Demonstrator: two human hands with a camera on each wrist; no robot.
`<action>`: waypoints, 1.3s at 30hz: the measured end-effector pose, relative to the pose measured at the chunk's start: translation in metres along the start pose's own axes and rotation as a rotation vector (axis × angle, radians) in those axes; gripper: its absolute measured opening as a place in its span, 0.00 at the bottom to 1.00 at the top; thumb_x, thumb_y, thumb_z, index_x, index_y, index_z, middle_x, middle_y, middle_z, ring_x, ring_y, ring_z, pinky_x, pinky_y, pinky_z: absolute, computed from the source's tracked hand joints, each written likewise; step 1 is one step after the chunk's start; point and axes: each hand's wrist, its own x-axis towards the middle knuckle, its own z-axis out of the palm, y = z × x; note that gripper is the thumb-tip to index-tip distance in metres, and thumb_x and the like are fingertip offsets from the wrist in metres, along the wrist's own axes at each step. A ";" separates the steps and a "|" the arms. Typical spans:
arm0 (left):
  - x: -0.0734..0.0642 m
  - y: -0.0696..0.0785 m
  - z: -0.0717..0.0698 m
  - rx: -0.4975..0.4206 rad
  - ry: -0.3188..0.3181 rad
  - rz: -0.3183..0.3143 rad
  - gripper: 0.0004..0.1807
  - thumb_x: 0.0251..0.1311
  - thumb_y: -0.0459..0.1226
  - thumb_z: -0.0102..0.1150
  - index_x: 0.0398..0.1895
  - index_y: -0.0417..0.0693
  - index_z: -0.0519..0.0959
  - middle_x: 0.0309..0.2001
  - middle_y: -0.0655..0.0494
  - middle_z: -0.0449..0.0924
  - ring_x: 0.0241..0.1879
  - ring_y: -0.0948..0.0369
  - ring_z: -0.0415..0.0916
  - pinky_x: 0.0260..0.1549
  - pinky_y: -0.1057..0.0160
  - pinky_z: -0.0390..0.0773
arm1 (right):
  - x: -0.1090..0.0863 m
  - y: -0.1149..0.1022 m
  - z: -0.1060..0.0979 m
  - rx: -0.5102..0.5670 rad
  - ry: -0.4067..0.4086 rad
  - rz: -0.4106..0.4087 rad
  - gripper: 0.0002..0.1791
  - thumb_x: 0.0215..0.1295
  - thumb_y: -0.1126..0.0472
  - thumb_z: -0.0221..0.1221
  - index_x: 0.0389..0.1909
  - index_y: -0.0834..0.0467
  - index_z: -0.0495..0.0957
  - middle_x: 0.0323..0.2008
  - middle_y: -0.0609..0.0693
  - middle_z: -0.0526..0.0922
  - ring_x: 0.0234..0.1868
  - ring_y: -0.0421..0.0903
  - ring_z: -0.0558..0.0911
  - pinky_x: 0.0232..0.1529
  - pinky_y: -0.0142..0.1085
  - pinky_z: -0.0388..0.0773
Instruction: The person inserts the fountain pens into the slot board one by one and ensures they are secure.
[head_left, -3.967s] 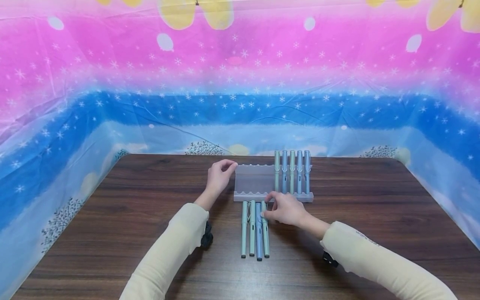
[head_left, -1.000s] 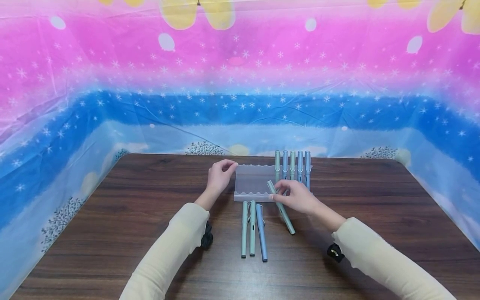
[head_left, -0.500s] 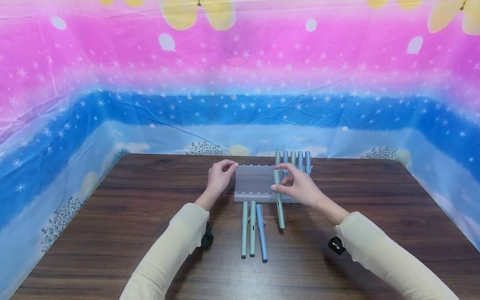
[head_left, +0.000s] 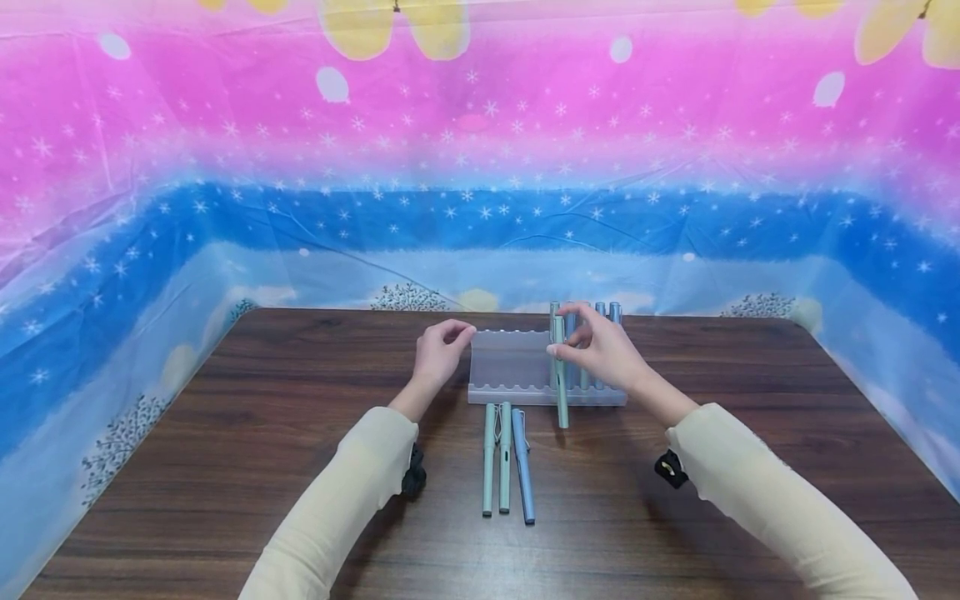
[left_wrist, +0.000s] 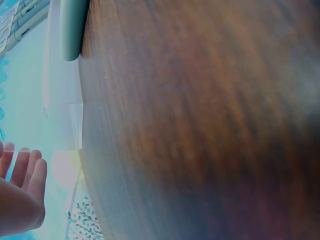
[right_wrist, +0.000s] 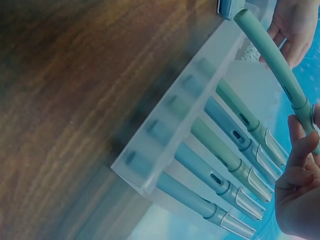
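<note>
My right hand (head_left: 603, 350) pinches a green capped pen (head_left: 561, 387) near its clip end, in front of the rack. In the right wrist view this green pen (right_wrist: 272, 57) is held apart from the rack, its bare end free. A translucent pen rack (head_left: 510, 358) has scalloped notches along its top and front edges. Several green and blue pens (right_wrist: 220, 145) lean in its right-hand slots, partly behind my right hand in the head view. At the rack's upper left corner, my left hand (head_left: 438, 354) pinches the edge between thumb and fingers.
Two green pens (head_left: 505, 458) and a blue pen (head_left: 525, 467) lie on the wooden table (head_left: 300, 417) before the rack. A patterned cloth backdrop (head_left: 480, 217) surrounds the table's back and sides.
My right hand has picked up the rightmost green pen from the table, turned it from slanted to nearly upright and raised it toward the rack. The blue pen has shifted slightly. My left hand stays put.
</note>
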 end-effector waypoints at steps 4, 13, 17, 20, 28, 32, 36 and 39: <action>0.000 0.000 0.000 0.004 0.006 0.005 0.11 0.57 0.40 0.55 0.36 0.44 0.80 0.36 0.53 0.79 0.37 0.58 0.74 0.41 0.61 0.70 | 0.005 -0.003 -0.002 -0.018 0.016 -0.023 0.29 0.54 0.53 0.60 0.56 0.55 0.62 0.26 0.47 0.79 0.24 0.49 0.78 0.25 0.40 0.71; 0.001 -0.002 0.001 0.006 0.007 0.010 0.11 0.57 0.41 0.56 0.36 0.43 0.80 0.36 0.52 0.79 0.38 0.58 0.74 0.41 0.61 0.70 | 0.014 -0.009 -0.002 -0.062 0.093 -0.064 0.26 0.54 0.56 0.61 0.54 0.54 0.64 0.25 0.48 0.80 0.21 0.42 0.76 0.23 0.38 0.69; 0.000 -0.001 0.000 0.001 0.010 0.016 0.10 0.56 0.40 0.56 0.36 0.43 0.80 0.36 0.52 0.79 0.38 0.58 0.74 0.41 0.61 0.70 | 0.017 -0.011 0.000 -0.072 0.122 -0.101 0.26 0.54 0.56 0.61 0.53 0.54 0.64 0.24 0.47 0.80 0.19 0.42 0.75 0.20 0.38 0.67; 0.000 -0.001 0.000 0.001 0.008 0.016 0.10 0.57 0.40 0.56 0.36 0.43 0.80 0.36 0.52 0.79 0.38 0.58 0.74 0.41 0.61 0.70 | 0.019 -0.012 0.001 -0.082 0.132 -0.110 0.26 0.55 0.56 0.60 0.54 0.53 0.64 0.24 0.47 0.80 0.17 0.43 0.74 0.18 0.38 0.66; 0.001 0.000 -0.001 0.004 -0.001 0.010 0.11 0.57 0.41 0.55 0.37 0.43 0.80 0.37 0.52 0.79 0.39 0.57 0.74 0.42 0.60 0.70 | 0.029 -0.017 -0.005 -0.122 0.153 -0.118 0.26 0.56 0.55 0.60 0.54 0.54 0.63 0.24 0.48 0.79 0.15 0.42 0.73 0.16 0.37 0.66; 0.002 0.000 0.000 0.009 0.003 0.017 0.11 0.57 0.41 0.55 0.37 0.43 0.80 0.36 0.52 0.80 0.39 0.57 0.74 0.42 0.60 0.69 | 0.034 -0.018 -0.009 -0.138 0.180 -0.133 0.26 0.55 0.56 0.60 0.54 0.54 0.63 0.24 0.49 0.80 0.16 0.41 0.73 0.18 0.37 0.68; 0.002 -0.001 0.000 0.017 0.006 0.016 0.11 0.57 0.41 0.55 0.37 0.44 0.80 0.36 0.52 0.80 0.39 0.58 0.74 0.42 0.61 0.69 | 0.038 -0.020 -0.010 -0.142 0.197 -0.151 0.26 0.55 0.56 0.61 0.54 0.54 0.63 0.24 0.49 0.80 0.17 0.40 0.74 0.19 0.37 0.68; 0.002 -0.001 0.001 0.016 0.005 0.013 0.11 0.57 0.41 0.55 0.37 0.44 0.80 0.36 0.52 0.80 0.38 0.58 0.74 0.42 0.60 0.69 | 0.040 -0.019 -0.009 -0.142 0.213 -0.165 0.26 0.54 0.55 0.61 0.53 0.54 0.64 0.24 0.48 0.80 0.18 0.39 0.75 0.19 0.36 0.69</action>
